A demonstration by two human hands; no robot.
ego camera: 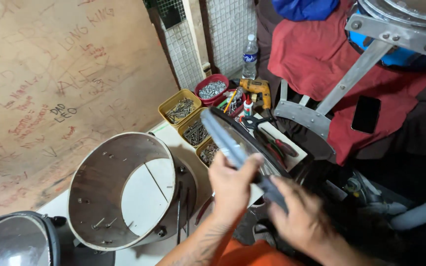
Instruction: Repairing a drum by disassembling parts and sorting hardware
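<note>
Currently both hands hold one grey drum hoop (228,140), standing on edge above the worktop (173,143). Its visible rim runs diagonally from upper left to lower right. Left hand (232,184) grip is closed at mid-rim; right hand (299,216) grip is closed lower, nearer the body. An open wooden drum shell (99,192) lies just left.

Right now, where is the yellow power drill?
In the head view, the yellow power drill lies upper centre, right of the red tub of screws, below the clear plastic bottle.

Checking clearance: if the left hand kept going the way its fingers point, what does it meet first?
Likely the yellow plastic trays of screws just beyond the left hand, which grips a grey metal drum hoop; depth unclear.
</note>
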